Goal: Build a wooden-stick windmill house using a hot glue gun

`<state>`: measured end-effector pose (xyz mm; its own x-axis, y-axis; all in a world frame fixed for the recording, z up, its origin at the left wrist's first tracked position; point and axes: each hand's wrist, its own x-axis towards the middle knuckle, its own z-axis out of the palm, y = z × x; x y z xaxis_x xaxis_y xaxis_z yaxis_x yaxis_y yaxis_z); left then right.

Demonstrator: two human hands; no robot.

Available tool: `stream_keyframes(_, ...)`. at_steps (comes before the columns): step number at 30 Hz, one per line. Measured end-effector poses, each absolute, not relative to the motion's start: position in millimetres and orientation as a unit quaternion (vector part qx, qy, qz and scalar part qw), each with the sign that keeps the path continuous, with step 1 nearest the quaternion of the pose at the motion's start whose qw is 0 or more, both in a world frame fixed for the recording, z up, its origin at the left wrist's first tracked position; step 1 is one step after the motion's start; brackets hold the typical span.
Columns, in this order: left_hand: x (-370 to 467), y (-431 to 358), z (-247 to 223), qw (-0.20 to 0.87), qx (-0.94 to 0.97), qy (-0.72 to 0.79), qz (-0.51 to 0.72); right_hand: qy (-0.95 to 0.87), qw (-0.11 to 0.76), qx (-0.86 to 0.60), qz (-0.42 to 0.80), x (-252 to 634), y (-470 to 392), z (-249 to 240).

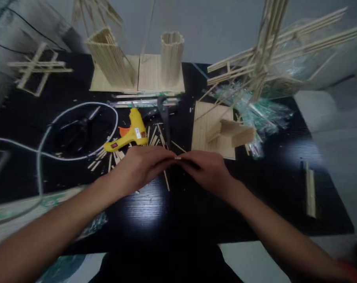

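My left hand [145, 163] and my right hand [206, 169] meet over the middle of the black table, fingertips pinched together. Between them is a small bundle of thin wooden sticks [177, 158], showing only its pale ends; the rest is hidden by the fingers. Left of my left hand lies a yellow glue gun [134, 131] with an orange trigger, on its side. Loose short sticks [100, 159] are scattered beneath and around it. Just beyond my right hand stands a wooden stick base [203, 129] with an angled wall piece [237, 131] on it.
Two stick-built towers [115, 59] [171, 59] stand on flat panels at the back. A tall stick frame [261, 59] rises at back right beside crumpled plastic wrapping [263, 114]. Dark scissors [84, 127] lie inside a white cable loop [86, 104]. A stick bundle [310, 192] lies far right.
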<state>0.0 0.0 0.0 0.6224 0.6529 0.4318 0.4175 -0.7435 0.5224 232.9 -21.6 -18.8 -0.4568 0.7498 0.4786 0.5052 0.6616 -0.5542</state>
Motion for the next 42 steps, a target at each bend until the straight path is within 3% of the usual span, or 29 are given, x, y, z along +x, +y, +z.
stream_keyframes(29,-2,2,0,0.201,0.879,0.295,0.318,-0.824,0.357,-0.385,0.214,232,-23,-21)
stream_keyframes(34,-3,3,-2,0.206,0.874,0.294,0.328,-0.79,0.378,-0.4,0.269,231,-23,-19)
stream_keyframes(42,-6,5,4,0.311,0.813,0.359,0.335,-0.774,0.377,-0.414,0.297,227,-27,-8)
